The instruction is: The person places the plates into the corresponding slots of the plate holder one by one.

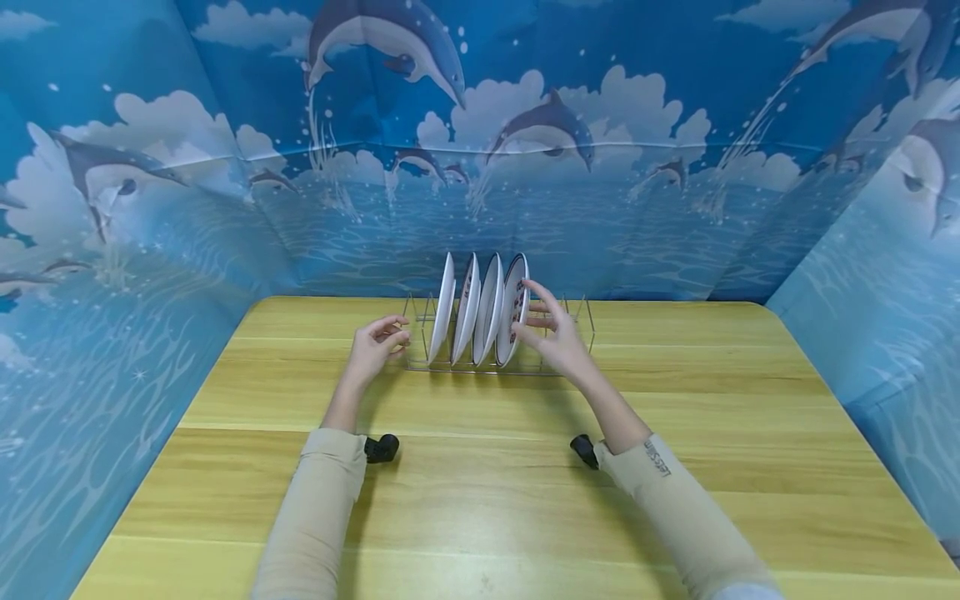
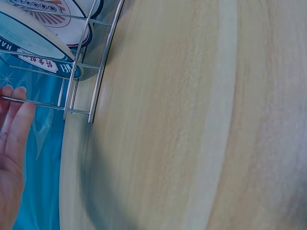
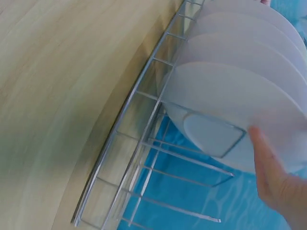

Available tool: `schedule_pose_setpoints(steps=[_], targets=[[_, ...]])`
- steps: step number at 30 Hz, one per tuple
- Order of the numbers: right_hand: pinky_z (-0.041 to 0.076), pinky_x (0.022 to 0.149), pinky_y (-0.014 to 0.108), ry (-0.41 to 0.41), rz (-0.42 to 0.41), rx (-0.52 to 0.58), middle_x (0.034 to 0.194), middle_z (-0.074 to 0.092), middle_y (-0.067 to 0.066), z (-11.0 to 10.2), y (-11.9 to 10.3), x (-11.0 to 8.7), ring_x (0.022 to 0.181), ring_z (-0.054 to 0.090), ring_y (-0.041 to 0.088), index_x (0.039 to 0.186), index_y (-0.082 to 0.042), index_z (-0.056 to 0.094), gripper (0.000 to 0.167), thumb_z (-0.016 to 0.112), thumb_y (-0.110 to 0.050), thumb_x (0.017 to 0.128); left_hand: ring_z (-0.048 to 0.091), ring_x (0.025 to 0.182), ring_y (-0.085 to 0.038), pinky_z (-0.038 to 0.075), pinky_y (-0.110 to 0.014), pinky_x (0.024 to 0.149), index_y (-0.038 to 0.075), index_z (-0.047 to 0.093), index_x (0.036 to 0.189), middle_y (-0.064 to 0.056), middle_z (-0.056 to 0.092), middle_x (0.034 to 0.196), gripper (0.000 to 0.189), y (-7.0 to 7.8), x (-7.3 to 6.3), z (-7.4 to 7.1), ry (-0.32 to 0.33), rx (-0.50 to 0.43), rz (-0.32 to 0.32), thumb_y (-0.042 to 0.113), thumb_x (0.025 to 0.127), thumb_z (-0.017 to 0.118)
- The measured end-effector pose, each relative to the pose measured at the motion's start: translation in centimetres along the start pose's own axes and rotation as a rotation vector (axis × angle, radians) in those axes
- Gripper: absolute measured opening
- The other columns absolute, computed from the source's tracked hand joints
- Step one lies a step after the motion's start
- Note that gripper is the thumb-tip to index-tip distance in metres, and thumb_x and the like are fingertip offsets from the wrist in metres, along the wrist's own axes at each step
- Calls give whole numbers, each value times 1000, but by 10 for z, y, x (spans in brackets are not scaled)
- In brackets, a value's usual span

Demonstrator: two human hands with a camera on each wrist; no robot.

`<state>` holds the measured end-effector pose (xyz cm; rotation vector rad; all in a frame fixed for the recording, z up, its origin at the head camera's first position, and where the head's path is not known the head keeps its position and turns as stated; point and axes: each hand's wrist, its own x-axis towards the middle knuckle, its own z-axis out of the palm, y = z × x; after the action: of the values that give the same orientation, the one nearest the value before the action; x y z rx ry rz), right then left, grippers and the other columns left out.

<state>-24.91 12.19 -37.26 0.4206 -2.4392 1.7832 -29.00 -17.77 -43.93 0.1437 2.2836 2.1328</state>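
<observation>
Several white plates with dark rims stand on edge in a wire dish rack (image 1: 495, 372) at the back of the table. My left hand (image 1: 380, 343) is at the rack's left end; in the left wrist view its fingertips (image 2: 19, 96) curl against the end wire. On the other side, my right hand (image 1: 558, 337) has its fingers spread beside the rightmost plate (image 1: 514, 312). The right wrist view shows a slightly blurred finger (image 3: 261, 158) touching the underside of that plate. Printed patterns show on some plates in the left wrist view.
The rack's right-hand slots, with bare wire dividers (image 3: 187, 158), lie under and beside my right hand. A blue dolphin-print cloth (image 1: 510, 208) hangs right behind the wooden table (image 1: 480, 483). Black wrist cameras (image 1: 382, 448) stick out from both sleeves.
</observation>
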Motion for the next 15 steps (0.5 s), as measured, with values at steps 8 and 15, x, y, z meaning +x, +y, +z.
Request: schedule_pose_setpoints(steps=[8,15], targets=[[47,82,46,535,-202,-360,113,45,24,-10,31,-13,98,48,35,130,-5,47,49,65,-12,85,61,75,-8,52,-42,84,-9,53,118,-2,58,81,35,2,0,1,6,10,-9,7,88,60],[44,80,49,529,47,-505,112,44,28,-17,49,-26,98,46,38,131,6,43,58,66,-20,85,61,77,-13,48,-48,87,-8,55,115,-10,57,84,29,16,-7,3,1,-11,-36,2,88,58]])
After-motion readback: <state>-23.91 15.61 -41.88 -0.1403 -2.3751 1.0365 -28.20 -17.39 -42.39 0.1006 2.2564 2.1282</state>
